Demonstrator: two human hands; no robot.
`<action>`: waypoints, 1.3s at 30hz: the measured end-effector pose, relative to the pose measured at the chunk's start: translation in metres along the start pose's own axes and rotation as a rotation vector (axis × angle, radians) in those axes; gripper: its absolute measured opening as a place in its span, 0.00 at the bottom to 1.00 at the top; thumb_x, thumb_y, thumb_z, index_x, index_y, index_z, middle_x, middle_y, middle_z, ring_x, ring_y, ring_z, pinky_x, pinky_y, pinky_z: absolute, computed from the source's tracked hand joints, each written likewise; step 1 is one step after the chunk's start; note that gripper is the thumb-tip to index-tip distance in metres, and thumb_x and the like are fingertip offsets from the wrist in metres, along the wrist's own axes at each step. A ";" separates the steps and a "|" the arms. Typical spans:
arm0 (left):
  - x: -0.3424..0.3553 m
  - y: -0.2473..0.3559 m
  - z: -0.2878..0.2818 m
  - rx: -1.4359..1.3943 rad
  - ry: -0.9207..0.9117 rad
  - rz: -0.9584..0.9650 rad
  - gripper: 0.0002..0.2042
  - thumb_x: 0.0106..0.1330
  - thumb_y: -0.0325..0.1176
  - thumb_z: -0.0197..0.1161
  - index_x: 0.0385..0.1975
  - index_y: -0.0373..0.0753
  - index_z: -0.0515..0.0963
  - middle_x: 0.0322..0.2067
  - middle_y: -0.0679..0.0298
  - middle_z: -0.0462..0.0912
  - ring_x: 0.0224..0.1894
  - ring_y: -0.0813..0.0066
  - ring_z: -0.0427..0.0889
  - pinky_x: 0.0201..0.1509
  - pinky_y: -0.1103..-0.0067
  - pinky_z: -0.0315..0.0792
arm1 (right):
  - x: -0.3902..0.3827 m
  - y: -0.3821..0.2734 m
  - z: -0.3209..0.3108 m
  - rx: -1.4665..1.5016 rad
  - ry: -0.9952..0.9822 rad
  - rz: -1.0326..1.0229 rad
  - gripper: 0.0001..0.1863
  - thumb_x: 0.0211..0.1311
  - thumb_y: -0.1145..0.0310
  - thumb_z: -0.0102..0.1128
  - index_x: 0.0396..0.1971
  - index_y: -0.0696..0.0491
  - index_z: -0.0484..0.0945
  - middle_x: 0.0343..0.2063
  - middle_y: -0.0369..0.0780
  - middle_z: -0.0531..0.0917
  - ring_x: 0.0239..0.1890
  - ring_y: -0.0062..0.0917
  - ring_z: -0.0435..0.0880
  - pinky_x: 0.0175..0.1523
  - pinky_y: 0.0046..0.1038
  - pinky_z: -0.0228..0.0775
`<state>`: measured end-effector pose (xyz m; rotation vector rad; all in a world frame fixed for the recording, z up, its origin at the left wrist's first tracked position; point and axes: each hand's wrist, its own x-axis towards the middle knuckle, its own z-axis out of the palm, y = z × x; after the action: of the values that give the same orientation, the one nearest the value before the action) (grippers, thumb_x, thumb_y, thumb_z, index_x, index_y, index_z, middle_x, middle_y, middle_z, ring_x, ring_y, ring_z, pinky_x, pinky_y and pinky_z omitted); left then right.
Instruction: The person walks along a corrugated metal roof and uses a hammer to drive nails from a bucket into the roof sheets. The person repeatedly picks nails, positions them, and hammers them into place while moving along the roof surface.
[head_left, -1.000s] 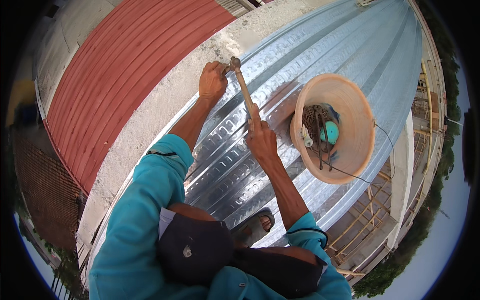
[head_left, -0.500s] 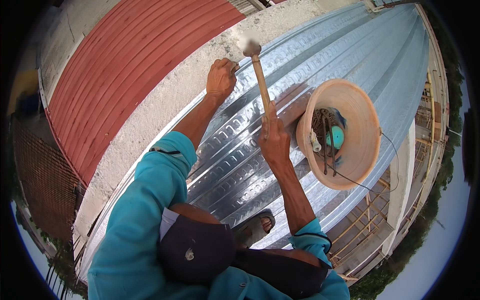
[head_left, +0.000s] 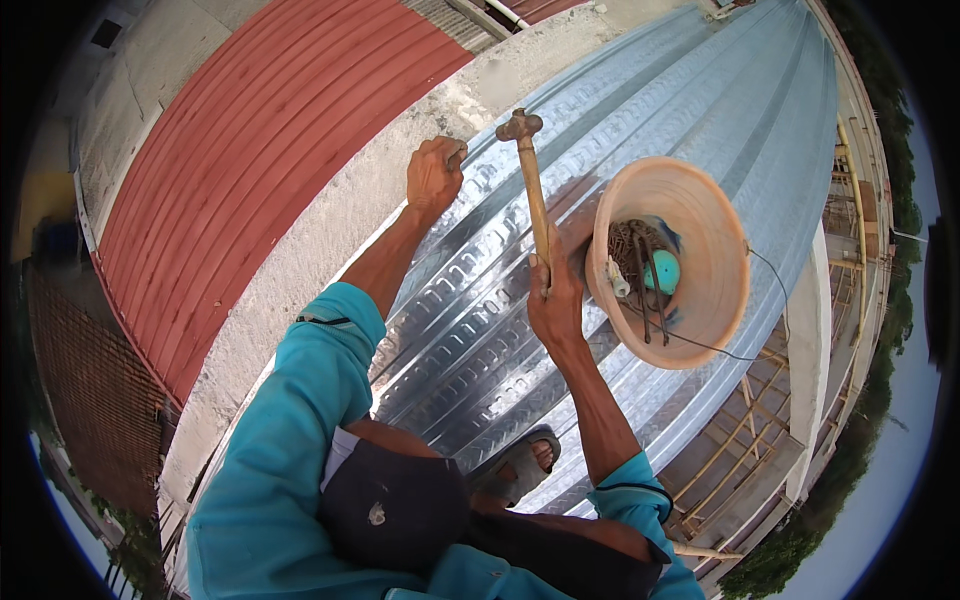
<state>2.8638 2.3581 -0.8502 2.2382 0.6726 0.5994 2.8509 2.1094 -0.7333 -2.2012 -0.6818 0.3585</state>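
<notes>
My right hand (head_left: 556, 298) is wrapped round the wooden handle of a hammer (head_left: 533, 185). The hammer's metal head points away from me, over the far-left part of the shiny ribbed metal sheet (head_left: 460, 300). Left of that head, my left hand (head_left: 433, 178) is closed at the sheet's edge, beside the rough concrete ledge. Its thumb and fingertips pinch a small thing too hidden to name. A pale orange bucket (head_left: 722, 310) stands tilted on the sheet, right of my right hand. Inside it lie dark metal rods, a turquoise round object and a small whitish piece.
Along the left runs the concrete ledge (head_left: 290, 250), with a red corrugated roof (head_left: 260, 160) beyond it. My sandalled foot (head_left: 520, 465) rests on the sheet. At the right, past the sheet's edge, are bamboo poles (head_left: 735, 455) and a pale concrete beam (head_left: 812, 360).
The hammer head has come back toward me and slightly right, away from the ledge. My left hand has shifted a little nearer, still closed. The whole view has moved slightly.
</notes>
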 end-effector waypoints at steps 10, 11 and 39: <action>-0.018 -0.002 -0.015 -0.008 -0.026 -0.014 0.17 0.57 0.36 0.69 0.46 0.39 0.80 0.45 0.53 0.80 0.51 0.53 0.76 0.55 0.62 0.68 | 0.004 -0.023 -0.015 -0.112 -0.116 -0.092 0.30 0.69 0.74 0.53 0.70 0.55 0.58 0.39 0.59 0.81 0.37 0.51 0.83 0.41 0.44 0.74; -0.016 -0.004 -0.015 -0.008 -0.029 -0.013 0.18 0.57 0.37 0.70 0.46 0.40 0.80 0.45 0.54 0.79 0.51 0.54 0.75 0.55 0.62 0.67 | 0.009 -0.026 -0.008 -0.114 -0.053 -0.117 0.30 0.69 0.74 0.52 0.70 0.56 0.58 0.40 0.60 0.80 0.38 0.51 0.83 0.41 0.43 0.75; -0.031 -0.022 -0.016 0.146 -0.019 0.131 0.06 0.61 0.35 0.65 0.27 0.40 0.83 0.28 0.61 0.78 0.37 0.61 0.79 0.44 0.67 0.67 | 0.038 -0.049 0.041 -0.268 0.070 -0.243 0.31 0.69 0.75 0.52 0.71 0.50 0.57 0.26 0.52 0.78 0.25 0.46 0.79 0.31 0.43 0.70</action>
<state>2.8243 2.3602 -0.8624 2.4352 0.5798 0.6097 2.8456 2.1835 -0.7239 -2.3324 -0.9938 0.0668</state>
